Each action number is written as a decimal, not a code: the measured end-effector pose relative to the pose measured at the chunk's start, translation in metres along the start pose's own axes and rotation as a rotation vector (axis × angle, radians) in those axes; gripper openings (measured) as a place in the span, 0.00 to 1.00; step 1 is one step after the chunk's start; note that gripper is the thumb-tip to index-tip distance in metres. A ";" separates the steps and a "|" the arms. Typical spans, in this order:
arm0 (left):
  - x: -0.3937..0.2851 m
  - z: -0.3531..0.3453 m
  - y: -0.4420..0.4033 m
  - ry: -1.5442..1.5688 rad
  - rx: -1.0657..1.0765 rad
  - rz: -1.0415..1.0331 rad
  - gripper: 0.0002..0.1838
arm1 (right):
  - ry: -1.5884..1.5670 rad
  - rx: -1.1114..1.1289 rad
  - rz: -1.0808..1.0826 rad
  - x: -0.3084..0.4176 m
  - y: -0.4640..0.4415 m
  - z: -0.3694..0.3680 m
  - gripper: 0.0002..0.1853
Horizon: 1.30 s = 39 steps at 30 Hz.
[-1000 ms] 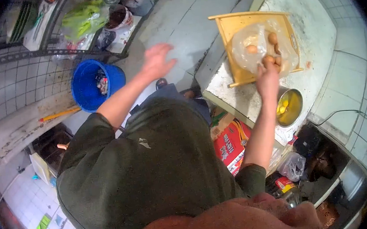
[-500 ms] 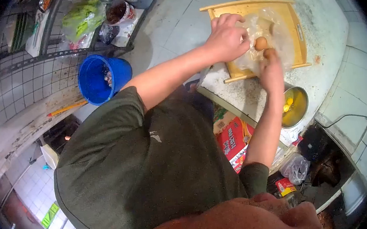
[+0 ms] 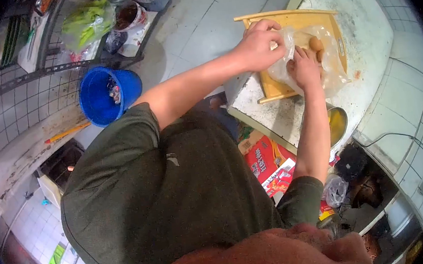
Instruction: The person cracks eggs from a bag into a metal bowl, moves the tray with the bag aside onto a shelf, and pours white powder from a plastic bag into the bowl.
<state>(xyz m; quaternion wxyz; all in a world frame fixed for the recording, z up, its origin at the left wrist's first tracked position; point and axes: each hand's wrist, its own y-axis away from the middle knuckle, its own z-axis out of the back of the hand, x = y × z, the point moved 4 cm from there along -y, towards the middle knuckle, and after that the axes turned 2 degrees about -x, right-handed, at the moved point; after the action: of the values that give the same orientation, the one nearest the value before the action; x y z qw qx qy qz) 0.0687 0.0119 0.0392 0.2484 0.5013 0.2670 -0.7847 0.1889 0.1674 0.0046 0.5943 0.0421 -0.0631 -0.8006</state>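
Fingers, left hand (image 3: 260, 49): curled, thumb and forefinger pinching the near edge of the clear plastic bag (image 3: 336, 76).
Fingers, right hand (image 3: 307, 73): bent and reaching among the bag's folds, right beside the eggs (image 3: 316, 44); whether they grip an egg cannot be told, as the hand covers the spot.
Yellow stick (image 3: 66, 134): slanting along the wall, just beside the bucket.
Greens (image 3: 88, 22): in a clear bag at the shelf.
Blue bucket (image 3: 102, 97): below the shelf, some scraps inside.
Red box (image 3: 262, 160): beneath the counter's edge, printed with white lettering.
Wooden tray (image 3: 302, 20): on the counter, under the bag.
Eggs: brown, in the bag over the tray.
Metal pot (image 3: 345, 130): near the tray, partly hidden by the right forearm, yellow contents showing.
White counter (image 3: 370, 58): speckled with dark marks, bearing tray and pot.
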 end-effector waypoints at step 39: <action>-0.018 0.027 0.000 -0.044 0.232 -0.023 0.10 | -0.058 -0.029 -0.005 -0.043 -0.001 -0.022 0.30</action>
<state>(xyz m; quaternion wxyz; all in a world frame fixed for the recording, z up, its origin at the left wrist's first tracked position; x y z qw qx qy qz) 0.0580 -0.0043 0.0657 0.1852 0.5064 0.1745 -0.8239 0.2034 0.2073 -0.0181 0.5909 0.0105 -0.0687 -0.8037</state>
